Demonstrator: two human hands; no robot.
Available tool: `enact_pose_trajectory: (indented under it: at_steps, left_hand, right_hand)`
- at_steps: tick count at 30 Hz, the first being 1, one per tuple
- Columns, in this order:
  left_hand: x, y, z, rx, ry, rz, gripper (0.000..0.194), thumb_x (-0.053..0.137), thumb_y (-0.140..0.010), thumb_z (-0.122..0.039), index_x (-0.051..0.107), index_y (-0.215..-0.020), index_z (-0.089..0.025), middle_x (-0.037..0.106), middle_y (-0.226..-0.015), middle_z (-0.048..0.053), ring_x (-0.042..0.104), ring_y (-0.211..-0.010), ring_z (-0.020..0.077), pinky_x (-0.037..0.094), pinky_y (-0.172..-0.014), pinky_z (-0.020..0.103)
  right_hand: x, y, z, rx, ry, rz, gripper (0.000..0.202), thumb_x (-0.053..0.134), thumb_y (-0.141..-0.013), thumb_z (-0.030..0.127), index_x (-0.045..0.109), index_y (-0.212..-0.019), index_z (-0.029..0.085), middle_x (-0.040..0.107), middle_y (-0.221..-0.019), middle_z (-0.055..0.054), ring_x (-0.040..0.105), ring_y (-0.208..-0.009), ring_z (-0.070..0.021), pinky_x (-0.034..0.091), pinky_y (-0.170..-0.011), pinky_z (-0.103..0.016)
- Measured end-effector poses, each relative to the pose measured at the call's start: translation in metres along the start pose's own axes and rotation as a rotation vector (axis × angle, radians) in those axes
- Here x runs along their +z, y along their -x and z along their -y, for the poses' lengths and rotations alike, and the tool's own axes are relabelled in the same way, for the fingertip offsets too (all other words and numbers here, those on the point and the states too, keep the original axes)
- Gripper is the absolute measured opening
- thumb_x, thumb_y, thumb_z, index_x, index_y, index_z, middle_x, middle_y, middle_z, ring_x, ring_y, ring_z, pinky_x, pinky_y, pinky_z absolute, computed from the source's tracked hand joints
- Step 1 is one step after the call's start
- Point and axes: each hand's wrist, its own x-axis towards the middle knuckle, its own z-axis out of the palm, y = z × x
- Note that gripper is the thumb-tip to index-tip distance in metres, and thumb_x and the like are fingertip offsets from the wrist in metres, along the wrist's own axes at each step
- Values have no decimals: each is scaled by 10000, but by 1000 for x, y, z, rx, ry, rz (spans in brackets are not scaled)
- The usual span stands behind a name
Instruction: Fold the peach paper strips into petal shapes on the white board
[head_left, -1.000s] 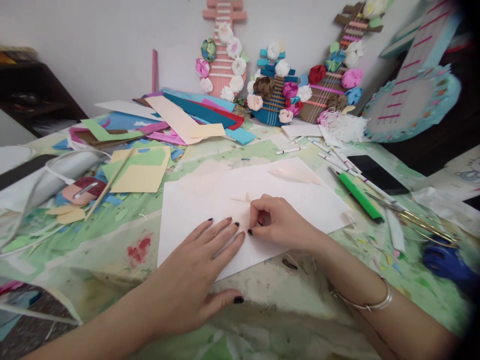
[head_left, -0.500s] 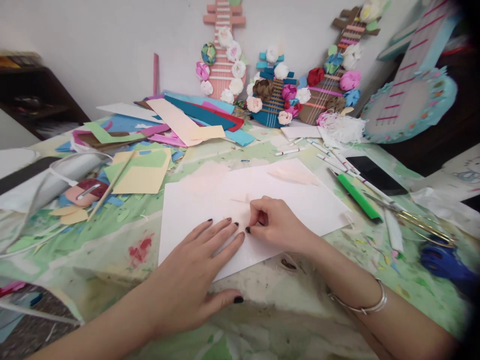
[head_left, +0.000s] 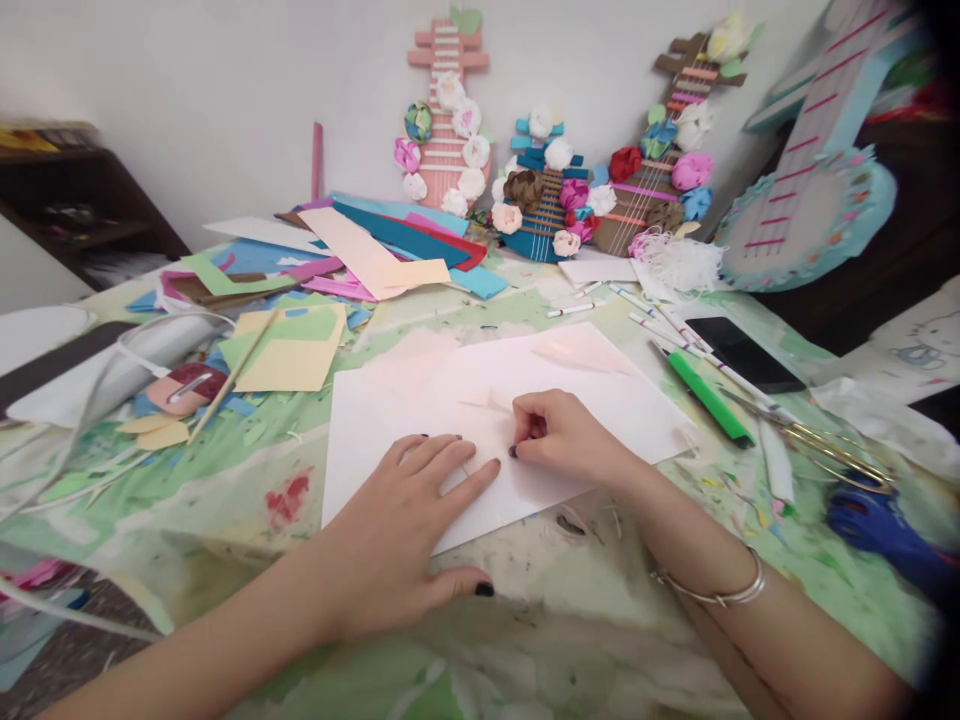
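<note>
My left hand [head_left: 409,520] lies on the near left part of a white sheet [head_left: 375,420], fingers spread and thumb out over the tablecloth. Just to its right, my right hand [head_left: 562,435] rests on the same sheet with its fingers curled in a pinch; what it holds, if anything, is too small to make out. A small pale scrap [head_left: 499,400] shows by its fingertips. Pale peach pieces of paper [head_left: 581,350] lie on the sheet's far part.
Coloured paper strips [head_left: 405,235] and yellow card [head_left: 296,362] lie at the left. Decorated paper instruments [head_left: 450,130] lean on the wall. At the right are a green cutter [head_left: 709,398], a phone [head_left: 746,352], pens, gold scissors [head_left: 840,450] and a blue tool [head_left: 870,515].
My right hand has shifted slightly right, away from my left fingers, still pinched. My left fingers have bent a little on the sheet. The view has moved slightly.
</note>
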Motion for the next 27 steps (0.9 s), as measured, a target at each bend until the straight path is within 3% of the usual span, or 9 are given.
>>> enact_pose_trajectory:
  at_steps: [5,14,19,27]
  left_hand:
    - [-1,-3,-3,-22,20,-6,687,552,-792,-591,414,-1360,-229,430,-1361,136,387,-1239,342,305,-1018,553]
    - [-3,16,1,23,21,7,648,485,-868,-537,347,-1404,-201,304,-1491,123,248,-1382,279,232,-1126,494]
    - [-5,16,4,59,-8,44,659,434,-870,-589,381,-1370,-162,283,-1497,144,209,-1398,283,219,-1128,500]
    - [-3,16,-1,82,-82,20,791,415,-854,-634,305,-1396,-68,294,-1481,195,214,-1393,304,213,-1108,510]
  right_hand:
    - [1,0,-2,-9,-5,-5,88,545,-568,88,525,-561,174,563,-579,28,476,-569,-109,318,-525,-222]
    - [-1,0,-3,-22,-26,16,91,551,-572,83,525,-577,170,554,-589,34,472,-573,-103,314,-525,-212]
    - [-1,1,-4,-57,-16,22,101,542,-593,68,532,-601,168,541,-592,37,486,-584,-106,327,-537,-210]
    - [-5,26,16,-305,145,-66,217,494,-731,10,619,-836,152,616,-842,-51,559,-821,-161,442,-753,-285]
